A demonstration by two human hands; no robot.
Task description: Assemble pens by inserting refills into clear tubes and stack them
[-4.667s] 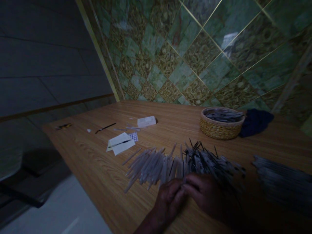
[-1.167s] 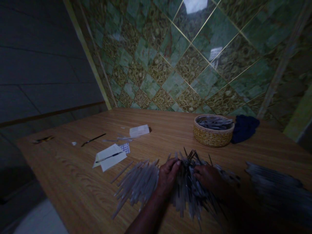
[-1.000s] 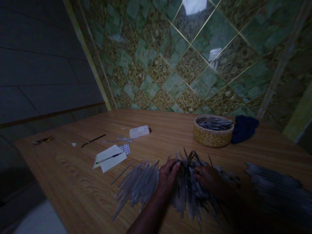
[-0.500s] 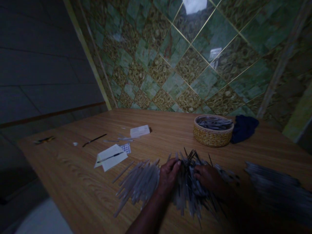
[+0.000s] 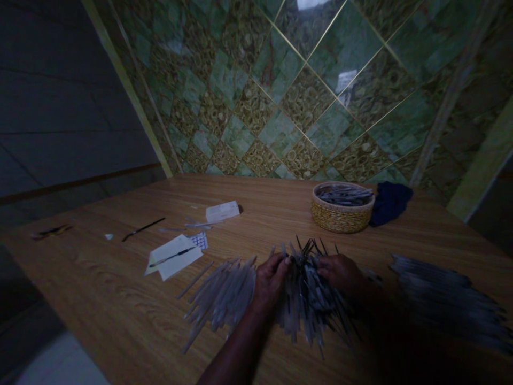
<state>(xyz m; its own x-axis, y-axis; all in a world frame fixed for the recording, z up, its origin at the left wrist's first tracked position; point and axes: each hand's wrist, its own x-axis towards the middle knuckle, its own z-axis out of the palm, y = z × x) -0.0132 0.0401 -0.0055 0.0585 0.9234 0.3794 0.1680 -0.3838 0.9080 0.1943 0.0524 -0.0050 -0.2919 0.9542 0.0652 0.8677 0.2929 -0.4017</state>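
Note:
My left hand [image 5: 270, 278] is closed at the left side of a heap of thin dark and pale sticks [image 5: 315, 294]; its thumb and forefinger pinch together, but what is between them is too small to name. On the heap's right side, my right hand [image 5: 339, 271] has its fingers curled against the dark sticks, and what they hold is hidden. A fan of pale translucent sticks [image 5: 224, 294] lies left of my left hand. Farther right, a dark grey bundle of similar sticks [image 5: 444, 299] rests on the table.
A woven basket [image 5: 342, 218] full of sticks stands at the back right beside a dark blue cloth [image 5: 390, 203]. Toward the left are a white box [image 5: 223, 212], folded paper [image 5: 174, 256] with a pen, a thin dark tool [image 5: 143, 229] and a pliers-like object [image 5: 51, 231].
The view has shifted slightly, so the table objects appear farther left and the basket a little higher. Both hands remain at the heap, with my right hand's fingers slightly moved.

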